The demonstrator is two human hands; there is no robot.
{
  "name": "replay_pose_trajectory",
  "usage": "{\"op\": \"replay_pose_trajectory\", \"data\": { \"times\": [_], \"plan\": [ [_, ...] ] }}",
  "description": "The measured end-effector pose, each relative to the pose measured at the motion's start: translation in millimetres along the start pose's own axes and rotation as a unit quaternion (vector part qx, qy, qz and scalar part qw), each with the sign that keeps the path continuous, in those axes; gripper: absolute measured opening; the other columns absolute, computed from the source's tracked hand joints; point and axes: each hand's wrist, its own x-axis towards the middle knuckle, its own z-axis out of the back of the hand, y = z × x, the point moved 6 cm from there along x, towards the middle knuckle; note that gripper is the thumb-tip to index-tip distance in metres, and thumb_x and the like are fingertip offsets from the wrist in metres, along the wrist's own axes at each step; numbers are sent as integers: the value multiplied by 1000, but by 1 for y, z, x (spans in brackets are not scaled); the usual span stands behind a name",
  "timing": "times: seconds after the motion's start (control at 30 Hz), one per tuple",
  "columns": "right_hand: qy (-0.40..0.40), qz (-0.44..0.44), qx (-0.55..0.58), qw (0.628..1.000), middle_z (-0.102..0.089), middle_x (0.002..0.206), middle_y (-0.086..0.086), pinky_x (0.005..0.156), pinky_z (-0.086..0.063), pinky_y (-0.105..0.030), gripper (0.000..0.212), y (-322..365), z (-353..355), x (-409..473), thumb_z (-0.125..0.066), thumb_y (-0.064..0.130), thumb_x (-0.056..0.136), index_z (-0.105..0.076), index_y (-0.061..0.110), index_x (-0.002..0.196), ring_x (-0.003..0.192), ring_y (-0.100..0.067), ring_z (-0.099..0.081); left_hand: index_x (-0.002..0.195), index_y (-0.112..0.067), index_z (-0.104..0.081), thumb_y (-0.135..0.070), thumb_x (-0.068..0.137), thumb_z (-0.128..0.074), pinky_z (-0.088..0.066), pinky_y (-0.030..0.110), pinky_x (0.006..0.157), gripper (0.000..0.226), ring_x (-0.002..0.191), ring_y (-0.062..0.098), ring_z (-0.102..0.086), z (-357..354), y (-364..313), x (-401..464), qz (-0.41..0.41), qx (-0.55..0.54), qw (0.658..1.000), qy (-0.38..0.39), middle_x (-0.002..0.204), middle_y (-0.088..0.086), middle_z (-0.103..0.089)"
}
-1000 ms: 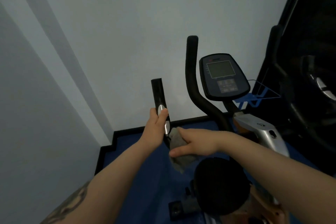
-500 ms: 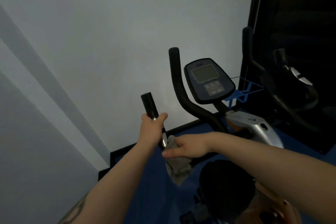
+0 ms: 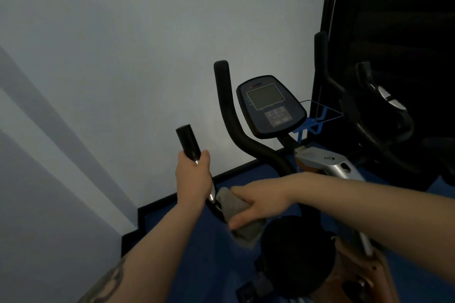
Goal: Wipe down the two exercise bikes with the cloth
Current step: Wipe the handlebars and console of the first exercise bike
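Observation:
An exercise bike stands before me, its display console (image 3: 269,106) in the middle of the head view. My left hand (image 3: 193,179) grips the black left handlebar (image 3: 188,141) just below its end cap. My right hand (image 3: 261,202) holds a grey cloth (image 3: 240,219) wrapped round the lower part of that same bar, right below my left hand. The taller handlebar (image 3: 229,115) curves up beside the console. The black saddle (image 3: 295,253) lies under my right forearm. A second bike's handlebars (image 3: 379,115) show dimly at the right.
A pale wall fills the left and centre, meeting a black skirting (image 3: 187,194) and blue floor (image 3: 187,248). A blue bottle cage (image 3: 311,128) sits behind the console. A dark panel (image 3: 394,19) rises at the right behind the second bike.
The view has drifted right, bringing more of the second bike into sight. My left hand has slid down the bar, and my right hand with the cloth has moved slightly lower.

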Motion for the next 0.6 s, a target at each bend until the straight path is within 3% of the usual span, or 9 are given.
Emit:
{"op": "replay_pose_trajectory", "data": {
  "times": [0.1, 0.17, 0.23, 0.3, 0.4, 0.47, 0.6],
  "plan": [
    [5, -5, -87, 996, -50, 88, 16, 65, -39, -22, 52, -4, -3, 0, -53, 72, 82, -35, 30, 106, 78, -4, -51, 84, -20, -47, -26, 93, -57, -39, 17, 46, 15, 59, 13, -51, 0, 0, 0, -3, -8, 1000, -8, 75, 6, -55],
    [29, -13, -50, 998, -58, 91, 12, 70, -42, -22, 46, 4, -6, 12, -53, 68, 86, -46, 26, 105, 82, -9, -57, 83, -19, -48, -24, 93, -57, -38, 11, 42, 14, 59, 11, -50, 1, -1, -1, -5, -14, 1000, -17, 74, 5, -55],
    [62, -23, 12, 998, -61, 90, 14, 69, -44, -11, 35, 10, -10, 23, -54, 61, 89, -58, 27, 98, 81, -2, -59, 84, -18, -48, -23, 93, -57, -36, 9, 40, 14, 58, 10, -50, 1, -2, -2, -6, -21, 1000, -18, 72, 4, -55],
    [52, -24, 37, 998, -59, 89, 17, 64, -42, -7, 35, 14, -10, 22, -54, 62, 89, -57, 29, 99, 77, 5, -56, 84, -18, -48, -23, 93, -57, -37, 10, 41, 13, 57, 9, -50, 2, -4, -4, -6, -25, 1000, -16, 71, 3, -55],
    [-6, -15, -46, 999, -54, 92, 14, 70, -41, -23, 50, 5, -4, 7, -51, 72, 83, -42, 30, 107, 81, -4, -54, 84, -20, -48, -24, 93, -58, -38, 11, 42, 14, 58, 11, -51, 3, -6, -4, -6, -25, 1000, -17, 72, 3, -55],
    [5, -23, -97, 995, -49, 94, 14, 72, -39, -30, 57, -3, -6, -2, -48, 76, 81, -32, 30, 111, 81, -7, -50, 84, -20, -49, -24, 93, -58, -38, 11, 43, 13, 58, 11, -52, 2, -3, -4, -4, -25, 1000, -14, 72, 3, -55],
    [59, -50, -64, 995, -52, 107, 8, 81, -40, -30, 68, 4, -6, 10, -49, 74, 83, -42, 22, 125, 91, -12, -52, 85, -20, -50, -24, 92, -58, -39, 11, 42, 12, 48, -2, -49, 1, 1, -3, 4, -31, 999, -24, 70, 2, -56]
  ]
}}
